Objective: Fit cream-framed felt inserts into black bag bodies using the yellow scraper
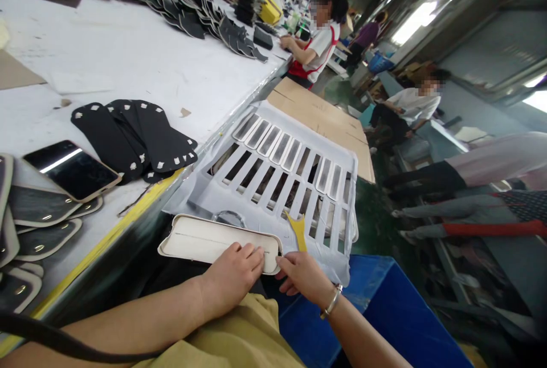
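One cream panel (205,238), located before the wearer's body at the near side of a grey slotted tray (260,223). Left hand (237,268): fingers bent and close together on the panel's face toward its right end, presumably to steady it; thumb hidden, so any grip beneath cannot be told. Right hand (301,274): thumb and forefinger closed on the panel's right end, likely to control that edge. One yellow forked piece (298,231), lying on the tray, apparently for ready reach. Several black pieces (147,129), fanned on the white table (141,60), probably for easy picking; one phone (70,168) beside them. Panel's appearance: long, narrow, corners rounded, rim slightly raised, pale face marked lengthwise by one thin dark line.
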`<state>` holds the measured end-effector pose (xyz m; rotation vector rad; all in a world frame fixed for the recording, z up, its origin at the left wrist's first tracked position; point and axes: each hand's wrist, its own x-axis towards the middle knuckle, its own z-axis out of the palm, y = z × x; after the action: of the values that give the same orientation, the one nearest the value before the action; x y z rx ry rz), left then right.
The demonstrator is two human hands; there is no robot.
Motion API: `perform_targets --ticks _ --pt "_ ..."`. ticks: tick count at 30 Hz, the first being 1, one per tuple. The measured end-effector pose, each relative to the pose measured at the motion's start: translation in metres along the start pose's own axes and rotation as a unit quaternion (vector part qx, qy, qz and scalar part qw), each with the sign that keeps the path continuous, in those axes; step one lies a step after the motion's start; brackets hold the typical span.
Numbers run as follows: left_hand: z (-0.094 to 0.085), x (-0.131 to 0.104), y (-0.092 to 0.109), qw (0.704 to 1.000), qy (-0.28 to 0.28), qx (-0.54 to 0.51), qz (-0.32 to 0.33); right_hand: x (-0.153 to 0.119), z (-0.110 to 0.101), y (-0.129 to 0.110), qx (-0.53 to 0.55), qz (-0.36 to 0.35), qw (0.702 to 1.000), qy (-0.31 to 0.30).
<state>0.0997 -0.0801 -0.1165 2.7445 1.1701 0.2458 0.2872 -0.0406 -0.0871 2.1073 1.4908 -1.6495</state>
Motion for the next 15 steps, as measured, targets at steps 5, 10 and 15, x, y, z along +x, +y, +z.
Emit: perform_targets --ticks 5,10,15 --pt "-0.003 0.001 -0.002 1.0 -0.01 -0.016 -0.002 0.004 0.007 -0.004 -0.01 0.018 1.0 0.006" --pt "-0.011 0.001 -0.006 0.999 -0.011 -0.053 -0.007 0.003 0.014 -0.001 0.022 0.022 0.999 0.022" --pt "-0.008 0.001 -0.01 0.998 -0.011 -0.067 -0.013 0.006 0.02 0.003 0.028 0.006 0.999 0.042"
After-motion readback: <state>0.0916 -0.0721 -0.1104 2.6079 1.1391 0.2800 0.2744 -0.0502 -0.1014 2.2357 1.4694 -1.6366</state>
